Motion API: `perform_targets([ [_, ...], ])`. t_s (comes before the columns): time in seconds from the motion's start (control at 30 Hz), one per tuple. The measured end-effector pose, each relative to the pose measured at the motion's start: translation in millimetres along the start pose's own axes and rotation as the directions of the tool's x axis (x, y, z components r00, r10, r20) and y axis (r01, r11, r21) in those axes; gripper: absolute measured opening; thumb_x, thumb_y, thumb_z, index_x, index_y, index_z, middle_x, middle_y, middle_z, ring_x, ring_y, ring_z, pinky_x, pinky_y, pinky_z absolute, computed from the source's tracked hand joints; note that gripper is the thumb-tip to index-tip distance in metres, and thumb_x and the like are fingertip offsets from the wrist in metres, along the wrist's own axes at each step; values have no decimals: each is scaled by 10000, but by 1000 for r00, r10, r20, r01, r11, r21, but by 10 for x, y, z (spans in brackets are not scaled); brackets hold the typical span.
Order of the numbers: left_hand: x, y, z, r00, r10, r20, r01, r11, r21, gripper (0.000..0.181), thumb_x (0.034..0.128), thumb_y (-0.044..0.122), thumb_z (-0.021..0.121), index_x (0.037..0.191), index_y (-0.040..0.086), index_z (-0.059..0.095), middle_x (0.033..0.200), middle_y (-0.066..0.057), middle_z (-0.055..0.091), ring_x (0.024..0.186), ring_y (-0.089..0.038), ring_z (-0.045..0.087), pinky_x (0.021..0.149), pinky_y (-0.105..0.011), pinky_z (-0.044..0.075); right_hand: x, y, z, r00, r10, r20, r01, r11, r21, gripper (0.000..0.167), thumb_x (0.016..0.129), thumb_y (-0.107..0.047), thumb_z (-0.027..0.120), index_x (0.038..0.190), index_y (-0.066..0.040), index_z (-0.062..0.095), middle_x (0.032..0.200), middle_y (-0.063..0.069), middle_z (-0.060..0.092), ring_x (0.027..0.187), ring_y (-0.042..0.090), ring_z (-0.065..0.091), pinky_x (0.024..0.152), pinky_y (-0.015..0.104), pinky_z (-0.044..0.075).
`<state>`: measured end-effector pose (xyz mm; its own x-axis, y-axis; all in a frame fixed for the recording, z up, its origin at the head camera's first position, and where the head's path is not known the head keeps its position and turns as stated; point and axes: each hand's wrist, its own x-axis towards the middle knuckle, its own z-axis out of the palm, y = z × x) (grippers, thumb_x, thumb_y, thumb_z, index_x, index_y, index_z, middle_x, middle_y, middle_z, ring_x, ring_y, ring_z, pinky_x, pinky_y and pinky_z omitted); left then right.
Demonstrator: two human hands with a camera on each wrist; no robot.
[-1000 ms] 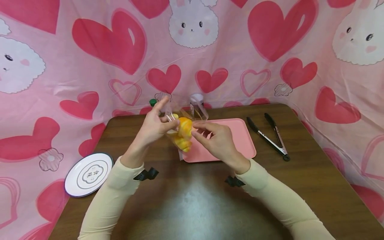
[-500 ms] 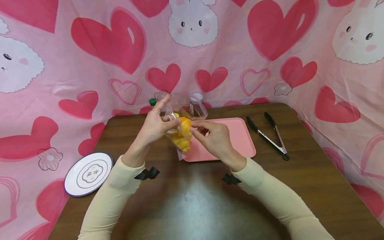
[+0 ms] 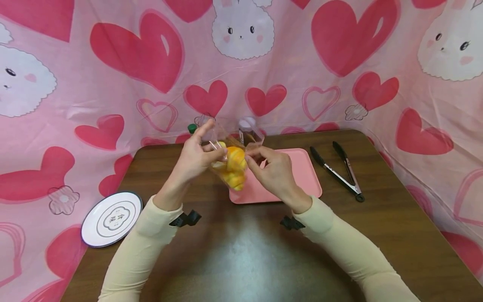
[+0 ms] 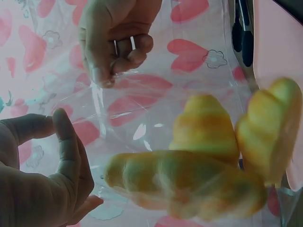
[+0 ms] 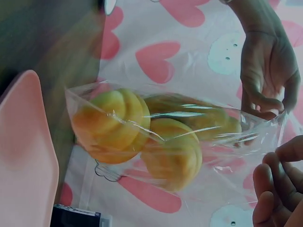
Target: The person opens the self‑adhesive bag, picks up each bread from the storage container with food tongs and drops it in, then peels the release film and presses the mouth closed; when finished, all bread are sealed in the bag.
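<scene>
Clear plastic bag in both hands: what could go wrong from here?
The left hand and right hand pinch the clear plastic bag only near one end, so it could slip. Three croissants show inside; tilting might spill them if the held end is open, which is unclear. Pulling sideways might tear the bag.

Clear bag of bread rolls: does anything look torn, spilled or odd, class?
Nothing stands out: the three bread rolls sit inside the clear bag, no tear shows, and no roll lies on the table.
</scene>
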<state>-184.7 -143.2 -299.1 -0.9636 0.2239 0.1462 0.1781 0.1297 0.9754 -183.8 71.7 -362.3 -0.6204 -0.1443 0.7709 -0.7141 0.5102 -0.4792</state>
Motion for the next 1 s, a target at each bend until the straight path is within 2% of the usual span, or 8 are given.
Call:
perform_targets([
  [0.13, 6, -10, -27, 1000, 23, -16, -24, 996, -80, 782, 903, 61, 680, 1573, 127, 280, 1121, -29, 664, 776, -160, 727, 743, -315, 620, 26, 20, -77, 999, 1, -44, 1, 999, 42, 96, 863, -160, 761, 884, -74, 727, 786, 37, 715, 656, 138, 629, 580, 297, 536],
  [0.2, 7, -12, -40, 1000, 19, -15, -20, 995, -100, 747, 921, 96, 671, 1567, 117, 296, 1076, -118, 678, 804, -184, 733, 741, -317, 621, 35, 29, -114, 998, 16, -61, -12, 998, 61, 82, 873, -155, 743, 894, -79, 717, 792, 32, 697, 686, 128, 618, 587, 272, 516],
  [0.27, 5, -19, -52, 1000, 15, -10, -16, 995, -96, 725, 941, 113, 652, 1569, 104, 290, 1277, -107, 622, 836, -182, 737, 749, -315, 620, 48, 35, -153, 996, 33, -78, -27, 997, 74, 89, 885, -166, 725, 899, -80, 706, 807, 35, 684, 719, 127, 613, 600, 265, 503],
  [0.4, 5, -46, -73, 1000, 17, 9, -16, 997, -74, 668, 968, 88, 612, 1561, 68, 306, 1434, -188, 503, 837, -138, 725, 733, -303, 620, 85, 65, -218, 993, 47, -112, -38, 996, 83, 105, 918, -174, 681, 925, -69, 684, 842, 62, 665, 739, 155, 608, 632, 297, 518],
  [0.57, 17, -104, -110, 999, 17, 37, -16, 1000, -16, 590, 976, 70, 591, 1529, 78, 384, 1479, -144, 463, 859, -130, 719, 688, -291, 616, 134, 83, -279, 988, 63, -138, -48, 993, 105, 133, 939, -172, 649, 959, -42, 667, 881, 90, 686, 680, 171, 612, 623, 239, 530],
  [0.77, 38, -188, -128, 998, 52, 31, -53, 999, 12, 550, 960, 19, 586, 1480, 90, 423, 1401, -189, 534, 818, -145, 706, 588, -270, 584, 180, 71, -327, 979, 107, -171, -81, 984, 157, 158, 927, -175, 663, 956, -19, 673, 844, 92, 709, 661, 142, 634, 595, 171, 517],
  [0.93, 62, -259, -116, 999, 35, 11, -35, 998, 45, 661, 945, 31, 598, 1535, 135, 320, 1343, -187, 594, 770, -122, 679, 548, -229, 532, 216, 65, -375, 970, 119, -211, -77, 978, 195, 155, 922, -166, 670, 942, -12, 670, 810, 94, 700, 664, 73, 616, 609, 169, 536],
  [1.0, 72, -280, -114, 999, 32, 4, -32, 997, 70, 662, 941, 38, 600, 1542, 134, 338, 1312, -180, 599, 754, -97, 661, 550, -219, 515, 234, 63, -393, 966, 118, -229, -71, 976, 206, 162, 921, -164, 670, 945, -4, 670, 811, 103, 697, 675, 53, 610, 609, 158, 527],
])
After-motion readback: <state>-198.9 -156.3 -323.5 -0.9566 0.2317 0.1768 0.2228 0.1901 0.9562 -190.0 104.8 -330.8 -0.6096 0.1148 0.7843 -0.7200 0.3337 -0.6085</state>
